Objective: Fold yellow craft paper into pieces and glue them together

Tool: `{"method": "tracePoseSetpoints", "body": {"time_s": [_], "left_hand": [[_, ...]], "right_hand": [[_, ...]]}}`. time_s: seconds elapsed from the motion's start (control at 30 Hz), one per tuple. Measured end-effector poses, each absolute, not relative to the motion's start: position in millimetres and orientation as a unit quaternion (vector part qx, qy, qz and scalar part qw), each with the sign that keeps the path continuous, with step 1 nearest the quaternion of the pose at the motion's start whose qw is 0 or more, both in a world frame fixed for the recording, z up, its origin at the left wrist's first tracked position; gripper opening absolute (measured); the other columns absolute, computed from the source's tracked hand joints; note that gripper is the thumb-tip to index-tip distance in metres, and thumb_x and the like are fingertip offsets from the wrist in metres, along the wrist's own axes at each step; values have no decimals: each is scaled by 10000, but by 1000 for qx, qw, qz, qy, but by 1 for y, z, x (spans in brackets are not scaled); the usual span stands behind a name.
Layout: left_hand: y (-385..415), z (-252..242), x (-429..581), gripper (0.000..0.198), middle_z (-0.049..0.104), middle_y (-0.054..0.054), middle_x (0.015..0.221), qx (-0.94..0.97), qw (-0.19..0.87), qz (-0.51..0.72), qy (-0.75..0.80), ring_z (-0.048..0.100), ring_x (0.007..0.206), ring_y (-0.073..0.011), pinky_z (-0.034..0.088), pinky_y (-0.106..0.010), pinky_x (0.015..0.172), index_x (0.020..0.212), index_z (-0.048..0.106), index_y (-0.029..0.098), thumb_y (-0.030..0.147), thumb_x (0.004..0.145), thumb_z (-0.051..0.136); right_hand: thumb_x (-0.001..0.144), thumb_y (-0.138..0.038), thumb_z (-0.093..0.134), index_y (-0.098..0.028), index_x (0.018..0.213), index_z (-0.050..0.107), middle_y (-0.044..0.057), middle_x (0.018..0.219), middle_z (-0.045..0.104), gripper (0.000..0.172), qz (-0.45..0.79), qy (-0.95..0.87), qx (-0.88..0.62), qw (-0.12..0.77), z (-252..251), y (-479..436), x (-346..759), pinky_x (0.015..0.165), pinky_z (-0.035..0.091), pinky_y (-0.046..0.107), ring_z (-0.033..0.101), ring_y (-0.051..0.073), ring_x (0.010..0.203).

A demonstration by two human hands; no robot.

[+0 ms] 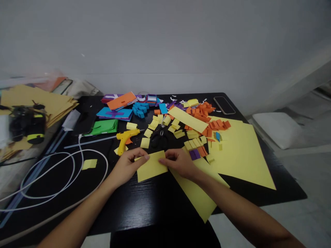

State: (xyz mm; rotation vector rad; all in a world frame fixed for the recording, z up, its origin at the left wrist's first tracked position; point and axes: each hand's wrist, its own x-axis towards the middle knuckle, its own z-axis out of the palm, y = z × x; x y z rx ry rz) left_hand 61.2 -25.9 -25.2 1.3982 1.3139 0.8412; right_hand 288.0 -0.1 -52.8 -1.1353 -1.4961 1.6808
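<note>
Paper (pixel 152 168), one yellow piece, is located between my two sets of fingers, above the near part of the worktop (pixel 134 210). My left fingers (pixel 141 161) are closed narrowly on its left end, thumb on the upper face. My right fingers (pixel 165 162) pinch the opposite end near its far corner, thumb likewise on top. Grip pressure cannot be determined.

Handling, in my judgement: the pinch should be light and equal at both ends, thumbs level, so that the piece neither bows nor creases off line. Any fold ought to be matched edge to edge before being pressed, and the crease run from one side to the other in a single stroke. I would keep my right wrist from dragging the yellow sheet (pixel 201 194) that lies beneath my right forearm, and my left knuckles clear of the yellow glue gun (pixel 125 137) near them, since whether it is hot cannot be told.

Condition of the piece: four-sided, wider than deep, plain, with straight-looking edges and no visible print or tear. It sits at a slant, the end at my right fingers farther from me. Whether it is single or doubled, and whether its near edge meets the worktop, I cannot establish.

Surroundings: black scissors (pixel 159 139) lie beyond the gap between my fingers, among small folded yellow pieces (pixel 145 143); larger yellow sheets (pixel 245 155) lie well to the right of my right fingers.
</note>
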Motion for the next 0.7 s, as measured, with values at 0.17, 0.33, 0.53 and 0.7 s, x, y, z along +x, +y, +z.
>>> {"method": "tracePoseSetpoints", "body": {"time_s": [0.17,0.33,0.53,0.7], "left_hand": [[-29,-29,60,234,617,19,619,592,561,301,494,555,578,-137,436,-242,574,739,662,185,381,863,692],[-34,-32,68,182,650,3,763,562,642,264,450,623,706,-165,487,-267,656,876,655,192,369,879,698],[-37,-39,77,294,528,37,697,571,593,269,500,493,634,-125,371,-214,548,830,651,176,453,842,748],[-35,-42,74,343,518,52,647,536,629,259,500,475,585,-110,338,-217,539,771,614,169,466,815,778]], "right_hand": [[751,-408,844,-194,868,726,17,786,753,271,618,-513,-451,389,-55,1,286,662,541,277,692,160,703],[746,-411,848,-203,889,701,10,767,739,292,614,-528,-445,383,-55,-4,282,603,511,257,674,150,670],[804,-367,806,-201,888,690,17,803,753,219,588,-592,-423,354,-53,-20,274,643,520,265,698,160,716],[832,-337,779,-202,925,681,25,821,754,191,548,-632,-422,348,-51,-22,276,675,523,275,704,173,758]]}}
